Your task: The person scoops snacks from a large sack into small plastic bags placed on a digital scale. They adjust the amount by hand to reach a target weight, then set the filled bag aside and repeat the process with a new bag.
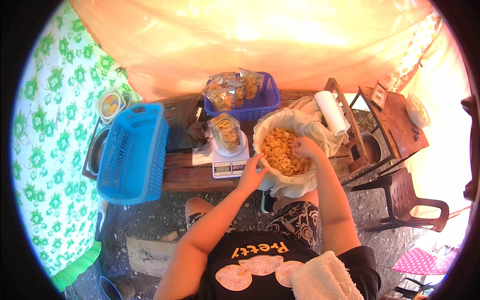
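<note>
Thin yellow-orange chips fill a round container lined with pale cloth in front of me. My right hand is over the chips, fingers bent together; whether a chip is between them is hidden. At the container's left rim, my left hand has its thumb and fingers apart, with nothing in it. Left of it, a clear pouch of chips stands on a white digital kitchen scale, whose display is lit. Several filled clear pouches stand in a dark blue plastic basket behind the scale.
A light blue plastic basket lies left on the slatted wooden table, beside a dark plastic bag. A white roll leans at the right. Further right are a small wooden table, a bowl and a brown plastic chair.
</note>
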`<state>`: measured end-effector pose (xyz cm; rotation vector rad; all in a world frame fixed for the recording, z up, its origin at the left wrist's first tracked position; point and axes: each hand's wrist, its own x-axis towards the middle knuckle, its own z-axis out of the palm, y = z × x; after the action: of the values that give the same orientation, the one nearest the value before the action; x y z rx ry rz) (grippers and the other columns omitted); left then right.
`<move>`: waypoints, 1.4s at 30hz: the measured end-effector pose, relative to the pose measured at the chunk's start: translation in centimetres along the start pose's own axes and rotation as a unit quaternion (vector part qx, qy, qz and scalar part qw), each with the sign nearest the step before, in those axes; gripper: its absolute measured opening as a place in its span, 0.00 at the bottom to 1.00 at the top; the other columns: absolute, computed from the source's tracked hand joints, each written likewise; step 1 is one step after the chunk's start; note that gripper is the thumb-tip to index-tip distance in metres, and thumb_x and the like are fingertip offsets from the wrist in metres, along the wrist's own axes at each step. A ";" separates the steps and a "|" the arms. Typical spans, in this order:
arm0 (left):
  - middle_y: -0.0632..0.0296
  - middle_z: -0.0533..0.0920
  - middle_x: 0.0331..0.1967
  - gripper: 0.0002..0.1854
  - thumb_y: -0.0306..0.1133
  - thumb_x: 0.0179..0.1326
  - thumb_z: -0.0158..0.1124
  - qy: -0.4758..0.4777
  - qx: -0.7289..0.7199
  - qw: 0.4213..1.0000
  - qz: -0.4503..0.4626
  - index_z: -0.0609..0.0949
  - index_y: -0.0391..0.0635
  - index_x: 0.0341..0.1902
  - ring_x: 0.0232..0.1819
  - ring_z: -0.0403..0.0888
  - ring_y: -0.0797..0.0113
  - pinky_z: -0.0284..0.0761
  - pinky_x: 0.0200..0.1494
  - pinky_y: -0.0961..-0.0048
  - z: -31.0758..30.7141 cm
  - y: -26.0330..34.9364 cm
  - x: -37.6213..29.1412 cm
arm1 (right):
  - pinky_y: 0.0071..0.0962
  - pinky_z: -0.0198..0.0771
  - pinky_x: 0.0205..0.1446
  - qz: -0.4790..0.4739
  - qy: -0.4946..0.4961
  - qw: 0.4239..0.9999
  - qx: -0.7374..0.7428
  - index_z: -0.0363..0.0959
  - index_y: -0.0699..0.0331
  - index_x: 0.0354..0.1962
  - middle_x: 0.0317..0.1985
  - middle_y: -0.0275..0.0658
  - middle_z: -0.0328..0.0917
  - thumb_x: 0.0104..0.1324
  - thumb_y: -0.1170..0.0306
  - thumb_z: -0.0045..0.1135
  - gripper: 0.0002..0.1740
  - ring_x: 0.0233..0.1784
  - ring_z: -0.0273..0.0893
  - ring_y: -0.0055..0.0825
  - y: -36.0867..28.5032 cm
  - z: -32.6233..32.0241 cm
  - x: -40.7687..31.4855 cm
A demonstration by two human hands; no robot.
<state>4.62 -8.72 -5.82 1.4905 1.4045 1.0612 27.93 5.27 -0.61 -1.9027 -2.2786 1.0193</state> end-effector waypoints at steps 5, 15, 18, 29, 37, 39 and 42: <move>0.50 0.70 0.56 0.30 0.34 0.60 0.66 0.002 -0.015 1.000 -0.025 0.68 0.45 0.65 0.53 0.73 0.55 0.71 0.57 0.63 0.1 0.0 0.0 | 0.38 0.71 0.54 -0.113 0.168 0.979 -0.019 0.82 0.56 0.39 0.41 0.44 0.76 0.55 0.73 0.59 0.13 0.45 0.77 0.42 -2.5 3.7 2.0; 0.52 0.67 0.61 0.29 0.35 0.62 0.65 -0.012 0.013 1.000 -0.018 0.68 0.48 0.66 0.53 0.74 0.58 0.73 0.56 0.65 -0.1 0.0 -0.1 | 0.36 0.74 0.47 -0.029 -0.025 0.999 -0.030 0.82 0.57 0.39 0.37 0.46 0.82 0.54 0.71 0.62 0.13 0.41 0.79 0.42 -3.7 1.0 4.5; 0.52 0.67 0.61 0.29 0.35 0.62 0.65 -0.011 0.008 1.000 -0.018 0.68 0.48 0.66 0.53 0.73 0.58 0.72 0.56 0.65 -0.2 0.3 -0.1 | 0.36 0.73 0.46 -0.089 0.165 0.982 -0.034 0.82 0.60 0.38 0.36 0.44 0.82 0.53 0.69 0.64 0.13 0.41 0.79 0.41 -4.5 3.8 6.4; 0.57 0.73 0.49 0.21 0.22 0.62 0.59 0.199 -0.010 0.973 0.121 0.73 0.42 0.59 0.40 0.75 0.67 0.75 0.36 0.76 -5.0 1.8 -2.8 | 0.32 0.72 0.40 -0.089 0.208 0.963 0.147 0.77 0.63 0.32 0.31 0.40 0.81 0.55 0.69 0.63 0.07 0.36 0.80 0.33 -7.1 1.0 2.9; 0.60 0.72 0.46 0.16 0.22 0.63 0.57 0.388 0.033 0.914 0.109 0.74 0.43 0.55 0.41 0.71 0.70 0.72 0.41 0.77 -13.7 2.7 2.2 | 0.29 0.72 0.41 -0.333 0.257 0.895 0.153 0.76 0.64 0.35 0.32 0.38 0.80 0.58 0.70 0.62 0.08 0.35 0.79 0.30 -21.7 -0.4 -1.4; 0.59 0.72 0.47 0.17 0.22 0.63 0.57 0.384 0.022 0.918 0.101 0.74 0.43 0.56 0.43 0.71 0.70 0.73 0.42 0.77 -14.4 3.1 2.8 | 0.29 0.73 0.42 -0.350 0.246 0.898 0.107 0.77 0.64 0.36 0.33 0.38 0.79 0.59 0.71 0.62 0.08 0.36 0.79 0.30 -22.9 0.1 -2.0; 0.59 0.71 0.48 0.17 0.22 0.63 0.57 0.380 0.038 0.918 0.109 0.75 0.43 0.56 0.44 0.71 0.70 0.74 0.43 0.76 -15.2 3.3 2.9 | 0.28 0.73 0.42 -0.361 0.225 0.896 0.125 0.78 0.65 0.37 0.32 0.40 0.80 0.60 0.71 0.61 0.08 0.35 0.79 0.29 -21.5 0.5 -1.3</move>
<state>-8.72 -5.80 2.24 1.3616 1.8315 1.8806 9.23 2.71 9.68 -0.9133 -2.1385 0.6327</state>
